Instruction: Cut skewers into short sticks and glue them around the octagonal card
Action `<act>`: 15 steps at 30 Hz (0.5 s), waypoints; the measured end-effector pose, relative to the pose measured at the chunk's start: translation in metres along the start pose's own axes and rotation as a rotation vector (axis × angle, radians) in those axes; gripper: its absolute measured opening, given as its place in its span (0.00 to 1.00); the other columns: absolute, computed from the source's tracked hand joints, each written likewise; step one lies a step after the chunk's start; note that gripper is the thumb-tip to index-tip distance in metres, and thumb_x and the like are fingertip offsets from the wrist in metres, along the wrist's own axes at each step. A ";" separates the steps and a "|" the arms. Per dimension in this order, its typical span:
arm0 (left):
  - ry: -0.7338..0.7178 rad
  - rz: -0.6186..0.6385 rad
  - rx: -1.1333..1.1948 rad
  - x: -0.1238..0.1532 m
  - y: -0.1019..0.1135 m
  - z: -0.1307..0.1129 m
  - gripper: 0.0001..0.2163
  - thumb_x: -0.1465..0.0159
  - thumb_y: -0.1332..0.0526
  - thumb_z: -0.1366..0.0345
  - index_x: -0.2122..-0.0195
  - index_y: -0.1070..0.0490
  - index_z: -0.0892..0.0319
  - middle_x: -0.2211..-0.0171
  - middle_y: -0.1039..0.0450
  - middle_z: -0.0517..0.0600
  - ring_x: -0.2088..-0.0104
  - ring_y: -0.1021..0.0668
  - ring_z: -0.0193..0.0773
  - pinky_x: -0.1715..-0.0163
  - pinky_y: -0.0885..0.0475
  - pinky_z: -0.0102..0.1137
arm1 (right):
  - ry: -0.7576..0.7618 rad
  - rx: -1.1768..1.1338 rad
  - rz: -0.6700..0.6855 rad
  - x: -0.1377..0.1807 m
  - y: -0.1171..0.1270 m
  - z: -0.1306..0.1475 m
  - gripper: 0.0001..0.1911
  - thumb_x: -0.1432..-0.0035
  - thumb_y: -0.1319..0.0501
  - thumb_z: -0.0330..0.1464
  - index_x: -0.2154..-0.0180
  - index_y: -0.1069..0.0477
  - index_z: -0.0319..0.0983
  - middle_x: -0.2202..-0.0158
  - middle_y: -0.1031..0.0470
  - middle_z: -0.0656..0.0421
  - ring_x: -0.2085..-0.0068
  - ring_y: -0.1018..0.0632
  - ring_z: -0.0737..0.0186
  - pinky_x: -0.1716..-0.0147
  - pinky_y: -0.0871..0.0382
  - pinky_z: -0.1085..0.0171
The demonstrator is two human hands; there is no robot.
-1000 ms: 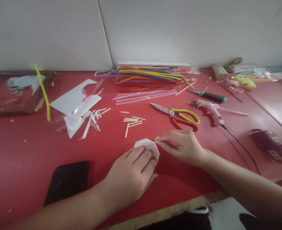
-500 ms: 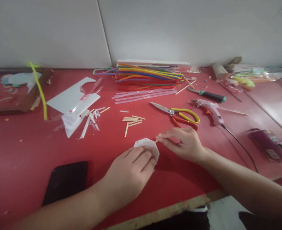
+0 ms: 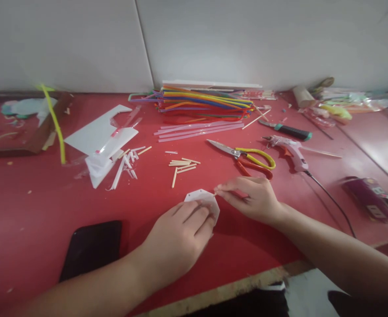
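Observation:
My left hand (image 3: 185, 233) is closed on a small white many-sided card piece (image 3: 197, 195) with dark holes along its rim, just above the red table. Its fingers cover much of the card's face. To the right, my right hand (image 3: 251, 198) pinches a short wooden stick (image 3: 215, 193) between thumb and fingertips. The stick's end meets the card's upper right edge; whether it sits in a hole I cannot tell. Beyond the hands lies a loose group of short wooden sticks (image 3: 183, 164).
Scissors (image 3: 236, 153), a pink glue gun (image 3: 291, 152) and a cutter knife (image 3: 288, 130) lie at the right. Colourful pipe cleaners (image 3: 207, 101) and glue sticks (image 3: 197, 130) are at the back. White card (image 3: 91, 132) and scraps lie left, a black phone (image 3: 91, 248) front left.
Both hands stay almost where they were, the card and stick still held together. The whole view has shifted very slightly.

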State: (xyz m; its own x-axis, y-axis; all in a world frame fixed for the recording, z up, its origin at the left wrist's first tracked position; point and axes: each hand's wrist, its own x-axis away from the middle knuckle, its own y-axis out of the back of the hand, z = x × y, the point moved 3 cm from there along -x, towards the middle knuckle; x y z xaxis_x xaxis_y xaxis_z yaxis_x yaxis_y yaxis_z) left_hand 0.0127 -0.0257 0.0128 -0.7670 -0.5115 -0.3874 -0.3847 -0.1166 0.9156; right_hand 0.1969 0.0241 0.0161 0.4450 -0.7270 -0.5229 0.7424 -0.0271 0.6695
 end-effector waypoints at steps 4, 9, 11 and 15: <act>0.006 -0.012 -0.004 0.000 0.000 0.000 0.12 0.38 0.40 0.72 0.53 0.25 0.65 0.59 0.21 0.54 0.59 0.21 0.47 0.58 0.21 0.42 | 0.000 -0.003 0.010 0.001 -0.001 0.000 0.03 0.41 0.37 0.27 0.64 0.26 0.41 0.68 0.18 0.60 0.68 0.17 0.65 0.70 0.22 0.70; -0.004 0.022 -0.016 0.000 -0.001 0.000 0.14 0.37 0.41 0.72 0.50 0.26 0.66 0.58 0.21 0.56 0.58 0.21 0.47 0.56 0.21 0.41 | 0.025 -0.006 0.039 0.001 -0.001 0.002 0.03 0.41 0.37 0.26 0.64 0.25 0.39 0.68 0.18 0.59 0.67 0.18 0.65 0.68 0.23 0.70; -0.015 0.041 -0.022 0.000 -0.001 0.000 0.15 0.36 0.42 0.72 0.48 0.27 0.67 0.57 0.21 0.57 0.57 0.21 0.47 0.56 0.21 0.41 | 0.023 -0.006 0.063 0.000 0.000 0.003 0.03 0.40 0.37 0.27 0.64 0.25 0.38 0.67 0.18 0.58 0.67 0.18 0.65 0.67 0.23 0.70; -0.016 0.041 -0.022 0.001 0.000 -0.001 0.15 0.36 0.42 0.72 0.48 0.28 0.67 0.56 0.22 0.57 0.55 0.21 0.47 0.55 0.21 0.42 | 0.015 -0.013 0.100 0.000 0.000 0.005 0.04 0.39 0.39 0.27 0.63 0.25 0.38 0.66 0.18 0.57 0.65 0.18 0.64 0.65 0.23 0.68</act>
State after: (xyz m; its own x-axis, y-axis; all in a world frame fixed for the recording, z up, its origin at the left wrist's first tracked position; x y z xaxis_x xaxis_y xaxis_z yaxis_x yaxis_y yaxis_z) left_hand 0.0126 -0.0265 0.0125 -0.7902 -0.5026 -0.3507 -0.3415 -0.1141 0.9329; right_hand 0.1938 0.0208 0.0187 0.5249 -0.7150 -0.4619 0.7002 0.0542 0.7119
